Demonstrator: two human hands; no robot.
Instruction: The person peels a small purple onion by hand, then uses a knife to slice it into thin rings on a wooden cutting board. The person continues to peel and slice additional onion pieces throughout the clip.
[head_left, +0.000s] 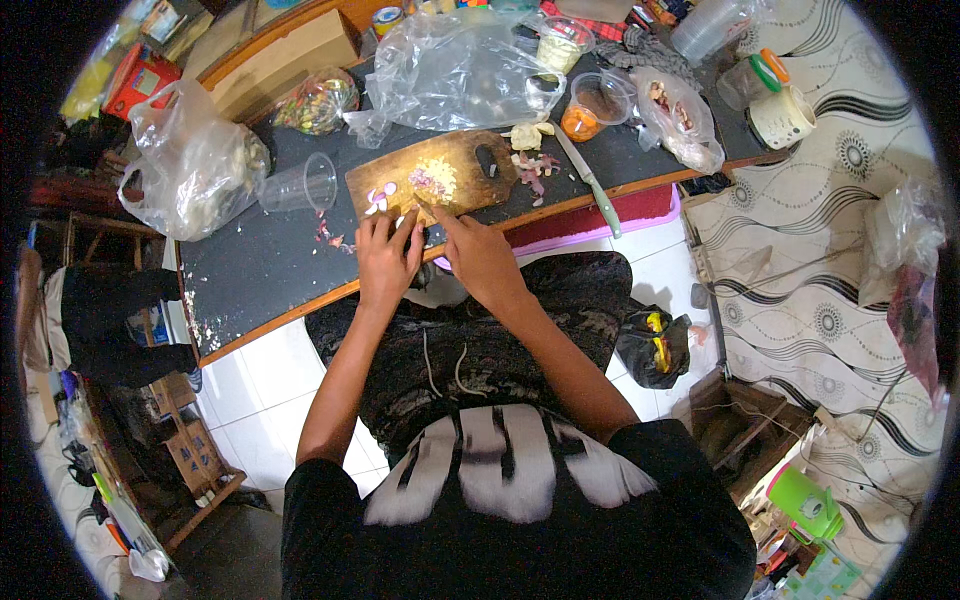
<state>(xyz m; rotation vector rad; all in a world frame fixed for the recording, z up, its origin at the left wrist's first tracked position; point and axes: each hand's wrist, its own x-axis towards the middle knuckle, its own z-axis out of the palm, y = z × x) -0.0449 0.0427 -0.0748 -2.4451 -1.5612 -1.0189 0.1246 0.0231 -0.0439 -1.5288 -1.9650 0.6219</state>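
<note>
A wooden chopping board (367, 169) lies on the dark tabletop, its handle hole at the right. Finely chopped pieces (439, 178), pale and pinkish, are heaped on its middle. Several shallot slices (381, 197) rest near its left side. My left hand (388, 251) presses its fingertips on the board's near edge; whatever is under them is hidden. Close beside it, my right hand (484, 255) grips what looks like a small knife (422, 201), index finger stretched along it, most of it covered. Shallot skins (534, 174) lie right of the board.
A knife with a pale green handle (604, 210) lies right of the board, its handle past the table's front edge. Behind stand a plastic cup (581, 124) with orange contents and a large clear bag (457, 75). An overturned clear cup (300, 184) and a filled bag (199, 165) lie left.
</note>
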